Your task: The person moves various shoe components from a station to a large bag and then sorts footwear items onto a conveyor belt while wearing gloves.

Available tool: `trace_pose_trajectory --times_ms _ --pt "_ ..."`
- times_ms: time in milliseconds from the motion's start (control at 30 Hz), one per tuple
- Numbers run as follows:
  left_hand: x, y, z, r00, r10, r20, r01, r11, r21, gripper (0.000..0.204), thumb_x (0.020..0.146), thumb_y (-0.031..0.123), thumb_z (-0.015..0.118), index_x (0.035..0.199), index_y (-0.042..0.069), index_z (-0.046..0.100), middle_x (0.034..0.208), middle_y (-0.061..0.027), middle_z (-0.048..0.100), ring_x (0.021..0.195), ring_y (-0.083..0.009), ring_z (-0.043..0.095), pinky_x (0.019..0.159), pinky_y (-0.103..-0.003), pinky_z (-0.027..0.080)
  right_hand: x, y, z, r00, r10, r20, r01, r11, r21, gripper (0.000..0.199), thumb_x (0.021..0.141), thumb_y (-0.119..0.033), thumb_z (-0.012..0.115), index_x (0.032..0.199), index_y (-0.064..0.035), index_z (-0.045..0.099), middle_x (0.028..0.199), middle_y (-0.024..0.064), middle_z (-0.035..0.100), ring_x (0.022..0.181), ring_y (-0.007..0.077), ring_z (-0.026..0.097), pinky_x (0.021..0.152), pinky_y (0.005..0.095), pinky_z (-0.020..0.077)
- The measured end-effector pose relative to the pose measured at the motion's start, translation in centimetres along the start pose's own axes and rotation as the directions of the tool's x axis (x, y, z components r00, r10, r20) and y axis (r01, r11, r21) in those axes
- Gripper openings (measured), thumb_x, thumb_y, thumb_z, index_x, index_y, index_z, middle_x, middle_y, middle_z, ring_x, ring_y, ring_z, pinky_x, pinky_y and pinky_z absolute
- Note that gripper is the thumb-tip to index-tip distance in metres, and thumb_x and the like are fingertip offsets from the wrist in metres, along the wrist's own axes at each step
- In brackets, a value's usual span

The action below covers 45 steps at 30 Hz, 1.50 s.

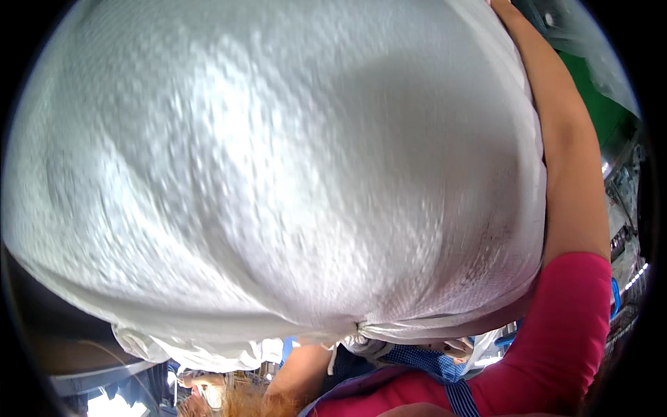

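Note:
A large, bulging white woven sack (278, 160) fills most of the view, close up. Its cloth is gathered to a tied knot (360, 328) at the lower middle. My right arm, in a pink sleeve, reaches up along the sack's right side and lies against it. Only the edge of my right hand (497, 3) shows at the top border, at the sack's rim; its fingers are hidden. A bare forearm, seemingly my left, rises at the bottom toward the sack's underside. The sack hides that hand.
Clear plastic wrap (604, 62) and a green surface (590, 97) lie beyond my right arm. Plastic-covered items (625, 257) stand farther down that side. At the bottom, another person's arm (205, 380) and blue checked cloth (427, 361) show. A dark curved surface (62, 320) is at lower left.

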State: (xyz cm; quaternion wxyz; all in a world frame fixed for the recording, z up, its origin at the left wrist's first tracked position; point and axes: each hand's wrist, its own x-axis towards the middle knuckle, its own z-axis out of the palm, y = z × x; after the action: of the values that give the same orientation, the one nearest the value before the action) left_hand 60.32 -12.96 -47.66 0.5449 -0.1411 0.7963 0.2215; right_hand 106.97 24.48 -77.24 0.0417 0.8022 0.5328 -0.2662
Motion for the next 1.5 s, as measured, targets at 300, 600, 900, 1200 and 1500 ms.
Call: trace_pose_trajectory --times_ms 300,600,900,1200,1500 --pt "1.3 -0.7 1.8 0.992 0.077 0.101 -0.076 0.997 -0.013 0.069 0.09 0.051 0.041 0.134 -0.001 0.039 0.125 -0.0168 0.053 0.111 -0.0249 0.054 0.096 -0.034 0.044 -8.3 0.6 -6.8 0.974 -0.198 -0.112 0.166 0.954 -0.249 0.033 0.084 -0.021 0.04 0.089 0.0003 0.065 0.102 0.0238 0.061 0.1 0.0382 0.057 0.085 0.042 0.0452" --pt "2.3 -0.7 3.7 0.975 0.115 0.188 -0.113 0.993 -0.02 0.065 0.091 0.048 0.041 0.134 0.0 0.039 0.124 -0.0169 0.053 0.111 -0.0247 0.054 0.096 -0.034 0.044 -13.8 0.0 -13.1 0.944 -0.312 -0.109 0.194 0.791 -0.58 0.011 0.074 -0.011 0.056 0.082 -0.0029 0.055 0.094 0.0206 0.06 0.096 0.038 0.058 0.08 0.0404 0.0464" --pt "3.4 -0.6 5.8 0.941 0.13 0.313 -0.142 0.99 0.016 0.061 0.092 0.045 0.041 0.134 0.001 0.039 0.124 -0.0171 0.053 0.111 -0.0245 0.054 0.095 -0.034 0.044 -27.8 4.9 -17.9 0.987 -0.039 -0.154 0.065 0.983 0.173 0.044 0.089 -0.042 0.046 0.114 -0.0078 0.058 0.11 0.0185 0.061 0.102 0.0333 0.056 0.09 0.039 0.0423" --pt "4.7 -0.4 3.9 0.962 0.137 0.235 -0.165 0.98 0.106 0.057 0.093 0.041 0.041 0.134 0.001 0.039 0.123 -0.0172 0.053 0.11 -0.0242 0.055 0.095 -0.034 0.044 -58.5 11.4 -2.0 0.608 0.705 0.365 -0.688 0.238 0.686 0.057 0.086 -0.05 0.049 0.119 -0.0035 0.053 0.12 0.0182 0.057 0.11 0.0328 0.054 0.094 0.0401 0.0401" --pt "5.0 0.6 3.7 0.948 0.217 0.232 -0.26 0.95 0.176 0.053 0.094 0.038 0.041 0.133 0.002 0.04 0.123 -0.0174 0.053 0.11 -0.024 0.055 0.095 -0.034 0.045 -61.5 7.5 4.3 0.523 0.686 0.505 -0.571 -0.158 0.805 0.045 0.086 -0.042 0.05 0.107 -0.0036 0.057 0.109 0.0169 0.06 0.1 0.0323 0.057 0.085 0.0404 0.0434"
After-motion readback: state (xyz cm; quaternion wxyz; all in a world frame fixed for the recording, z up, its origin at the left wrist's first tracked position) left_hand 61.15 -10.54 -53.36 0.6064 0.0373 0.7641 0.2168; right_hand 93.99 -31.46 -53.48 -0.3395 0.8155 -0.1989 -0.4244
